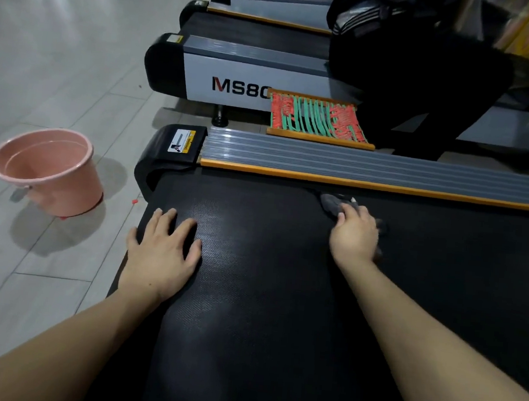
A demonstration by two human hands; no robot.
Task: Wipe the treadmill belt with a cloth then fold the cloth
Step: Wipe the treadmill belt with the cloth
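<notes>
The black treadmill belt fills the lower middle of the view. My left hand lies flat on the belt's rear left corner, fingers spread. My right hand is farther along the belt near the far side rail, fingers curled over a small dark grey cloth. Part of the cloth pokes out beyond the fingertips; the rest is hidden under the hand. The hand looks slightly blurred.
A ribbed grey side rail with an orange edge runs along the belt's far side. A pink bucket stands on the tiled floor at left. A red-and-green woven stool and a person in black are beside the neighbouring treadmill.
</notes>
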